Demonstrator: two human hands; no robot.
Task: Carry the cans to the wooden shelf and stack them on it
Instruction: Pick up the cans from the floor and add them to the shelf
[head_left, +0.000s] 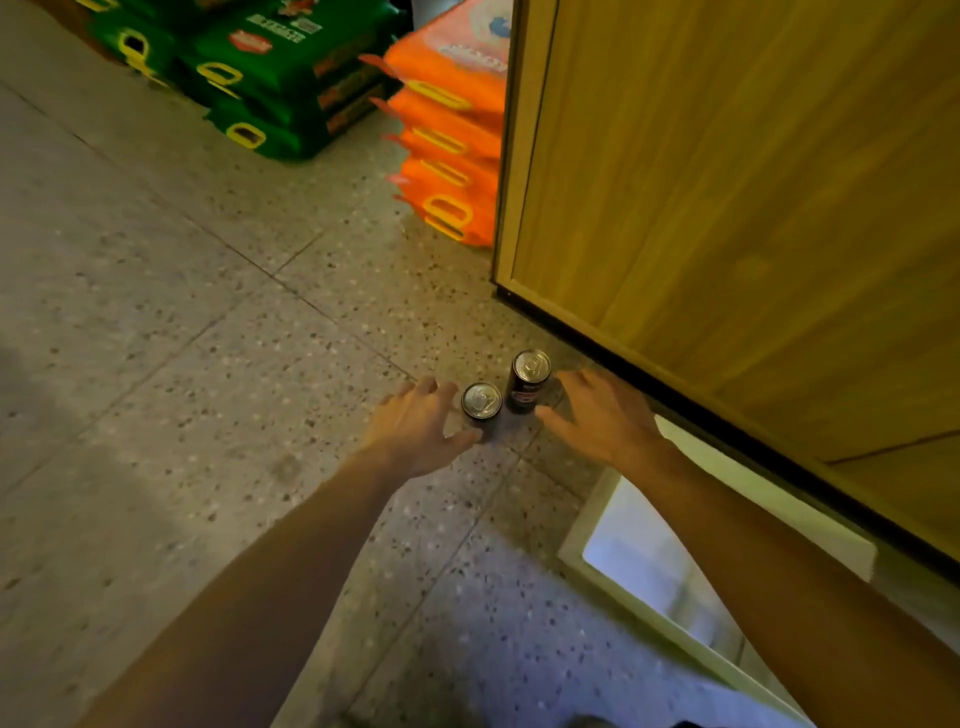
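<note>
Two dark cans with silver tops stand upright on the speckled floor, close together. The nearer can (481, 402) is on the left, the farther can (529, 382) on the right. My left hand (418, 426) hovers beside the nearer can, fingers spread, thumb reaching under its near side. My right hand (597, 415) is just right of the farther can, fingers apart, holding nothing. The wooden unit's side panel (727, 208) rises on the right, directly behind the cans.
Green sacks (270, 78) and orange sacks (452, 145) with yellow handles are stacked on the floor at the back. A pale open box (649, 561) lies on the floor under my right forearm, against the unit's dark base.
</note>
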